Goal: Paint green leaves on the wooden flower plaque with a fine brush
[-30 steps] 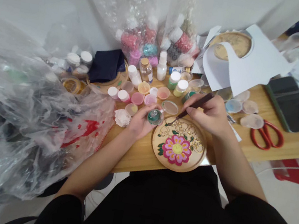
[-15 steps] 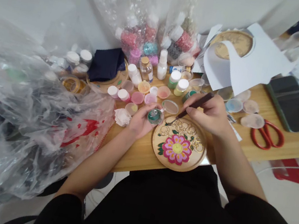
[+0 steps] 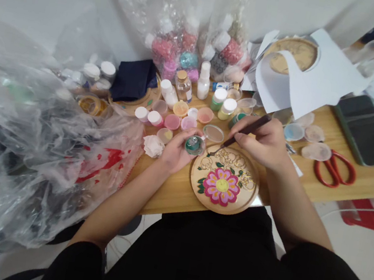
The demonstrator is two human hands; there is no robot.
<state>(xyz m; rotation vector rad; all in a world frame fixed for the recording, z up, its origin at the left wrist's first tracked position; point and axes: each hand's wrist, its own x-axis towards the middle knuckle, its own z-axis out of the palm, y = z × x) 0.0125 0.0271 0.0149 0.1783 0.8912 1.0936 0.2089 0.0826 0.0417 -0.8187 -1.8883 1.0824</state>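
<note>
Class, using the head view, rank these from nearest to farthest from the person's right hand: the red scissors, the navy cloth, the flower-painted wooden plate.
1. flower-painted wooden plate: right against the right hand, on the near side.
2. red scissors: off to its right.
3. navy cloth: far left, towards the back.

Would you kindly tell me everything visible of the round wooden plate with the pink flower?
The round pale wooden plate lies flat near the front edge of the light wooden table. Within its raised rim: a pink flower with yellow centre, green leaves, and unfilled gold outlines behind. The dark-handled tool in the right hand touches its far-left part; the left hand, holding a small green-filled jar, rests beside its rim.
</note>
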